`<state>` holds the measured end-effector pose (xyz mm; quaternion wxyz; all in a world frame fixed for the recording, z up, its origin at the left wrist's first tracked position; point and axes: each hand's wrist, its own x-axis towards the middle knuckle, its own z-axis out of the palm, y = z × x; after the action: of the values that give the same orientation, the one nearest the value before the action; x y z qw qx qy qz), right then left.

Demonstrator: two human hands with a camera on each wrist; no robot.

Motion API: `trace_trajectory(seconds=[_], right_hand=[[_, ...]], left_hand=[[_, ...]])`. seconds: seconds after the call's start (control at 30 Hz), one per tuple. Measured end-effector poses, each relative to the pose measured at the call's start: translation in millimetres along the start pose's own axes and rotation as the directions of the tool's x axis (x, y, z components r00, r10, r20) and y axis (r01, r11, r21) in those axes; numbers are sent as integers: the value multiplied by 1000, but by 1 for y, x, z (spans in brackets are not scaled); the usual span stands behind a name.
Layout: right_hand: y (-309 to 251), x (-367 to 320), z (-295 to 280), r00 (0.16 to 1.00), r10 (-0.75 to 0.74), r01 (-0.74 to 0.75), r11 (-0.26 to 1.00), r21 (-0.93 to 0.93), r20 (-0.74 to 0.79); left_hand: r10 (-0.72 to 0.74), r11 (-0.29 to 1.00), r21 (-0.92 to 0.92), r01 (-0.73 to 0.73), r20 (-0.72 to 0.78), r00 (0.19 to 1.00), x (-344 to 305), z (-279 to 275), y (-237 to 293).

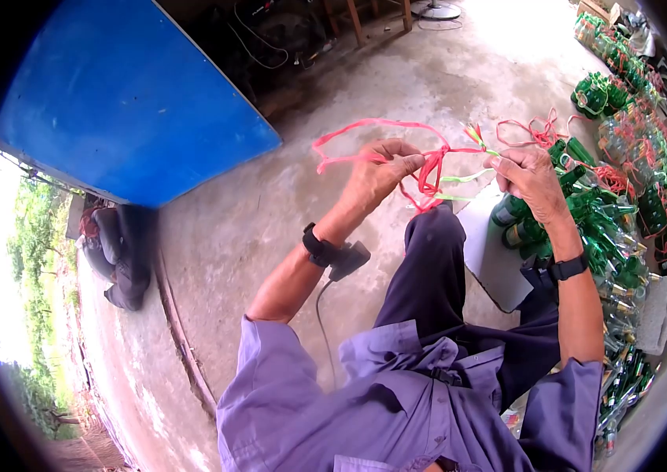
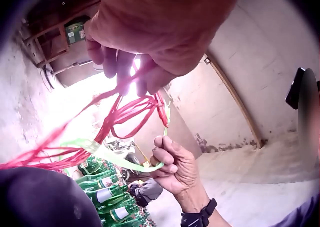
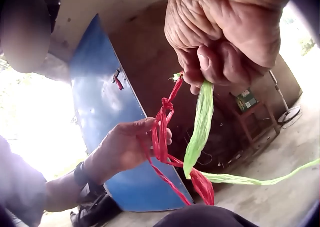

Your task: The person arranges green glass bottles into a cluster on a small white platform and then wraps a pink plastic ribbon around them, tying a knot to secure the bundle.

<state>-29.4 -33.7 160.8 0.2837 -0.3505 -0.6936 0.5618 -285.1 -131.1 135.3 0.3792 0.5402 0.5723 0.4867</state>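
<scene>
My left hand (image 1: 380,177) pinches a looped red plastic string (image 1: 432,175) between thumb and fingers. To its right, my right hand (image 1: 534,181) has the string's far end and a light green plastic string (image 3: 200,132) between thumb and curled fingers. A knot (image 3: 166,107) shows in the red string between the two hands, with a short frayed green tip (image 3: 176,77) beside the right fingertips. Loose red loops hang under the left hand, and a red loop stretches out to the left. Both strings run down over the knee (image 1: 436,236).
Green bottles (image 1: 510,211) lie in a large pile at the right, with red strings (image 1: 542,134) on top. A blue panel (image 1: 136,102) stands at the left over the concrete floor (image 1: 215,236). A pale board (image 1: 491,252) is beside the knee; a wooden stool (image 1: 357,23) stands behind.
</scene>
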Motion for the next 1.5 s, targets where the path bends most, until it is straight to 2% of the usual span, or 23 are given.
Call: trace_trajectory(seconds=[0.03, 0.07, 0.1, 0.13, 0.2, 0.27, 0.37, 0.5, 0.6, 0.67, 0.7, 0.77, 0.87, 0.93, 1.0, 1.03, 1.2, 1.27, 1.33, 1.37, 1.4, 1.47, 1.5], right_hand=[[1, -2, -3, 1000, -10, 11, 998, -61, 15], [2, -3, -5, 999, -19, 22, 992, -121, 31], [3, -5, -5, 999, -16, 20, 993, -120, 29], [5, -6, -6, 1000, -10, 12, 996, -90, 24], [11, -7, -7, 1000, -2, 3, 998, -59, 19], [19, -6, -11, 1000, 12, -14, 995, 96, 14], [21, -11, -16, 1000, 5, -6, 992, 122, 12], [24, -16, -19, 1000, 14, -14, 1000, 16, 22], [20, -23, -10, 995, -45, 40, 998, -54, -87], [14, -24, -4, 943, -283, 257, 954, -154, -175], [11, -25, -2, 944, -280, 254, 955, -155, -177], [6, -26, 2, 851, -503, 365, 774, -516, -152], [6, -27, 22, 923, -373, 302, 852, -427, -91], [6, -27, 36, 928, -365, 315, 872, -375, -69], [12, -26, 44, 985, -173, 171, 978, -117, -13], [9, -27, 46, 992, -125, 120, 980, -159, -23], [22, -28, 52, 994, -92, 94, 995, 42, -50], [25, -28, 52, 995, -63, 69, 995, 73, -79], [30, -27, 52, 994, -56, 64, 994, 86, -97], [31, -26, 52, 994, -54, 63, 994, 87, -97], [33, -26, 52, 994, -36, 48, 993, 112, -105], [38, -26, 51, 994, -14, 29, 990, 139, -110], [41, -25, 49, 996, 12, 3, 986, 166, -90]], left_hand=[[-1, 1000, 0, 1, 0, 1000, 2, 0, -4], [66, 993, -102, -63, 27, 997, 4, 1, -9], [135, 971, -205, -123, 48, 990, 5, 2, -14], [134, 971, -206, -121, 51, 990, 4, 3, -12], [52, 960, -280, -29, 76, 996, 1, 6, -7], [1, 950, -311, 24, 81, 997, 0, 7, -4], [-60, 946, -312, 87, 95, 994, -3, 6, 2], [-51, 956, -282, 76, 96, 994, -6, 8, 6], [-91, 943, -311, 121, 111, 990, -9, 9, 13], [-100, 948, -290, 133, 127, 987, -10, 9, 15], [-108, 953, -267, 143, 142, 984, -11, 9, 16], [-126, 949, -267, 166, 161, 979, -13, 13, 19], [-148, 938, -282, 200, 195, 969, -14, 17, 18], [-152, 931, -297, 212, 213, 965, -14, 20, 17], [-163, 918, -322, 232, 227, 960, -16, 24, 18], [-165, 917, -323, 234, 227, 960, -16, 23, 18], [-172, 937, -278, 212, 161, 972, -8, 10, 0], [-156, 961, -200, 191, 177, 972, -5, 2, -7], [-155, 988, 17, 156, 265, 952, -7, -3, -16], [-255, 966, 143, 217, 362, 897, -7, -10, -25], [-258, 965, 144, 219, 363, 895, -10, -17, -39], [-104, 880, 457, -127, 447, 888, -18, -31, -66], [21, 838, 480, -258, 444, 896, -23, -38, -79]])
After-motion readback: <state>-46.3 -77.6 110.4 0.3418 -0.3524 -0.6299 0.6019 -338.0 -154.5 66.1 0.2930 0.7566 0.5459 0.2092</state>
